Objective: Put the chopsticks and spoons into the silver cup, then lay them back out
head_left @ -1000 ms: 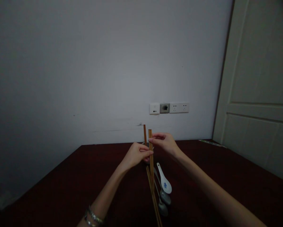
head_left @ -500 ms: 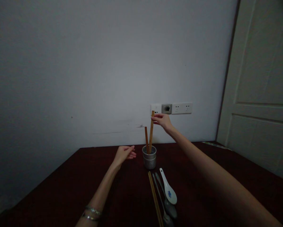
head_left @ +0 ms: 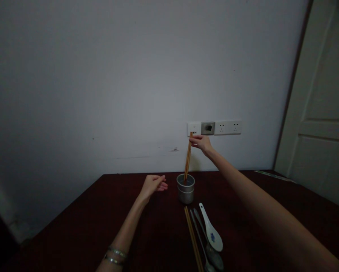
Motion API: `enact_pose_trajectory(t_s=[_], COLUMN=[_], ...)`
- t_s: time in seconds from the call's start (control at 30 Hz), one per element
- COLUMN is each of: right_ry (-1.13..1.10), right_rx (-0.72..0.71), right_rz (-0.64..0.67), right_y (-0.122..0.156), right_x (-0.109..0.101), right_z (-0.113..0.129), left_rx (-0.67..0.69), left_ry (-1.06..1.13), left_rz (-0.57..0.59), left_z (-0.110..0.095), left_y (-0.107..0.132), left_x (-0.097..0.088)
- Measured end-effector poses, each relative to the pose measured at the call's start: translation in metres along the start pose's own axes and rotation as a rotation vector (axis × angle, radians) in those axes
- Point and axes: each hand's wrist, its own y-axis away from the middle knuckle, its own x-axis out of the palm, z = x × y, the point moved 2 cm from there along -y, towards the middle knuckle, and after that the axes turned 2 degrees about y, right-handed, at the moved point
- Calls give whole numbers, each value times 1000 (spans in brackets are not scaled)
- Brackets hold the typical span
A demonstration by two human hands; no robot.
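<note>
My right hand (head_left: 201, 142) pinches the top of a pair of brown chopsticks (head_left: 188, 158) that stand upright, their lower ends inside a small metal cup (head_left: 185, 189) on the dark red table (head_left: 79, 226). My left hand (head_left: 154, 184) hovers just left of the cup, fingers loosely curled, holding nothing. In front of the cup lie another pair of chopsticks (head_left: 193, 240), two metal spoons (head_left: 206, 245) and a white ceramic spoon with a blue mark (head_left: 211, 232).
A white wall rises behind the table, with a row of power sockets (head_left: 214, 127) just above my right hand. A pale door (head_left: 322, 113) stands at the right. Bracelets circle my left wrist (head_left: 115, 255).
The chopsticks that both hands held together are now in the cup, held at the top by my right hand alone. My left hand let go and drew back to the left.
</note>
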Motion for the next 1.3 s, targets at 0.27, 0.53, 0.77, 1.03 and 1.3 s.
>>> enact_pose_trajectory(t_s=[0.27,0.53,0.77,1.03,1.3], right_ry=[38,61,79,82,74], right_rx=[-46,-99,-96,-89,-7], right_rz=[4,-4,1,17,-12], right_y=[5,9,13,17,17], right_x=[-4,-4,-6,-10,-7], right_z=[8,17,7,-11,-30], left_rx=[372,325,373,462,472], left_ry=[-49,146,89,-221,-238], left_rz=[143,380,225,6,-158], left_z=[18,33,44,40,47], left_y=[-17,-41,-40,-34,-35], left_x=[37,68,73,77,86])
